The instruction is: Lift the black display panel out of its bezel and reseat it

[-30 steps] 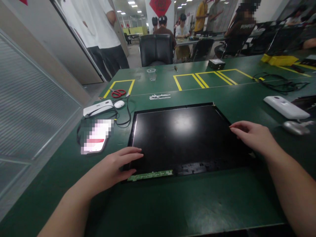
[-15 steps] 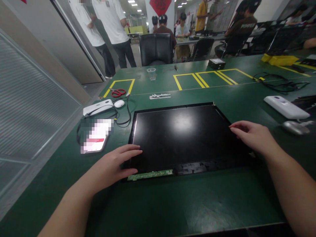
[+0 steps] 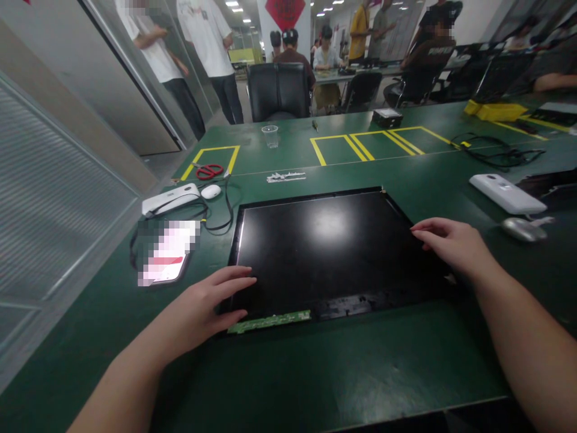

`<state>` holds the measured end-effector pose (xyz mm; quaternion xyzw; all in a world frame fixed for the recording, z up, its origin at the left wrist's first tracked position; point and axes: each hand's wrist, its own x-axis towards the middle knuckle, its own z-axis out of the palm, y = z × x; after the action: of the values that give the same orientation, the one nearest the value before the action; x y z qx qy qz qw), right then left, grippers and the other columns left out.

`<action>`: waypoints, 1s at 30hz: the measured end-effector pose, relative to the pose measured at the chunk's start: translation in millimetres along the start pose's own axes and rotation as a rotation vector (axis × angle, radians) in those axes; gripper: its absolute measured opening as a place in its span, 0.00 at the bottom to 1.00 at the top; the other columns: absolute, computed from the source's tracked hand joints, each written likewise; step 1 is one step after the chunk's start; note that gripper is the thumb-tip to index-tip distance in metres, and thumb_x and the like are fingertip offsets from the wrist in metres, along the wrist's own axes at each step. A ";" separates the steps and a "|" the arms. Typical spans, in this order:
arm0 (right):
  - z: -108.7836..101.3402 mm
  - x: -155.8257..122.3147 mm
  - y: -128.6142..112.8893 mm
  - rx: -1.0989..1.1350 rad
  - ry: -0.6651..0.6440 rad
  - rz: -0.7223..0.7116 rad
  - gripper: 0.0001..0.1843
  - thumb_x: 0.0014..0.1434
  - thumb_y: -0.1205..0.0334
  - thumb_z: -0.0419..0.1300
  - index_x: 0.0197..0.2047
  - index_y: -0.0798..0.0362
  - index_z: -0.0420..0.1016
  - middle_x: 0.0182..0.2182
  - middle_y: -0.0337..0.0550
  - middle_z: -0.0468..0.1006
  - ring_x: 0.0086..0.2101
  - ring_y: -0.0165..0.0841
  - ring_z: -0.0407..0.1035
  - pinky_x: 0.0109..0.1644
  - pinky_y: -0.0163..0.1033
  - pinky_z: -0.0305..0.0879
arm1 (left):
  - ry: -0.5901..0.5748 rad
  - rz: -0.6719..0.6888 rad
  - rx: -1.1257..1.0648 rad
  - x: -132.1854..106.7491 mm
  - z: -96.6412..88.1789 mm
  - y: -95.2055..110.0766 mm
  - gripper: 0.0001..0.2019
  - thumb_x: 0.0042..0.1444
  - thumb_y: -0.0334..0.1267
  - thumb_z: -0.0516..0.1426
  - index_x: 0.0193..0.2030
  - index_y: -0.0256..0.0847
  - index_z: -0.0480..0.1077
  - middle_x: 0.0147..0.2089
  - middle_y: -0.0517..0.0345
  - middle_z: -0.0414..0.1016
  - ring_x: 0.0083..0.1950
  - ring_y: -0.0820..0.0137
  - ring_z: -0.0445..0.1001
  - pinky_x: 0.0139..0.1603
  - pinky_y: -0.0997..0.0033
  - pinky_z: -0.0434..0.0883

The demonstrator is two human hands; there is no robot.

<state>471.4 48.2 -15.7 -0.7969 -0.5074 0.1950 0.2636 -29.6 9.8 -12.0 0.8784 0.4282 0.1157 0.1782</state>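
A black display panel (image 3: 311,252) lies flat on the green table, screen side up and reflecting a light. Along its near left edge runs a narrow green circuit board (image 3: 270,322). My left hand (image 3: 216,300) rests over the panel's left edge, fingers stretched onto the screen and thumb apart near the circuit board. At the right edge is my right hand (image 3: 451,240), its thumb and fingertips drawn together on the frame. The undersides of both hands are hidden.
Left of the panel lie a phone (image 3: 169,252), a white device (image 3: 171,199), a cable and red scissors (image 3: 210,172). Beyond it are white strips (image 3: 286,177) and a clear cup (image 3: 271,137). A white power bank (image 3: 507,192) and a silver mouse (image 3: 523,229) sit to the right. People are in the background.
The whole view has shifted slightly, so the table things appear a little further left. Both hands keep their places at the panel's edges, and the panel stays put on the table.
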 end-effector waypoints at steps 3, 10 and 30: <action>-0.7 -0.5 -2.1 -0.004 0.012 0.008 0.18 0.49 0.46 0.63 0.37 0.48 0.83 0.25 0.42 0.80 0.30 0.42 0.76 0.44 0.48 0.68 | 0.004 -0.003 -0.005 -0.1 0.9 -0.4 0.21 0.66 0.48 0.62 0.64 0.49 0.78 0.68 0.44 0.78 0.62 0.51 0.83 0.61 0.54 0.80; 1.7 2.8 5.1 0.010 0.033 -0.020 0.16 0.49 0.47 0.63 0.36 0.47 0.83 0.22 0.39 0.78 0.28 0.41 0.75 0.40 0.47 0.69 | 0.042 -0.026 0.060 1.9 0.4 -1.3 0.25 0.63 0.56 0.64 0.63 0.50 0.80 0.66 0.45 0.80 0.60 0.50 0.83 0.60 0.51 0.81; 10.5 12.2 19.0 0.128 0.068 -0.080 0.10 0.46 0.50 0.65 0.30 0.45 0.82 0.24 0.39 0.81 0.25 0.38 0.74 0.39 0.48 0.72 | 0.140 -0.126 0.073 7.0 10.2 -8.5 0.27 0.70 0.57 0.53 0.60 0.41 0.80 0.60 0.39 0.82 0.55 0.51 0.85 0.59 0.53 0.80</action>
<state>483.7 55.1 -36.2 -0.7635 -0.5161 0.1891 0.3390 -27.8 18.0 -24.4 0.8454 0.4979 0.1498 0.1223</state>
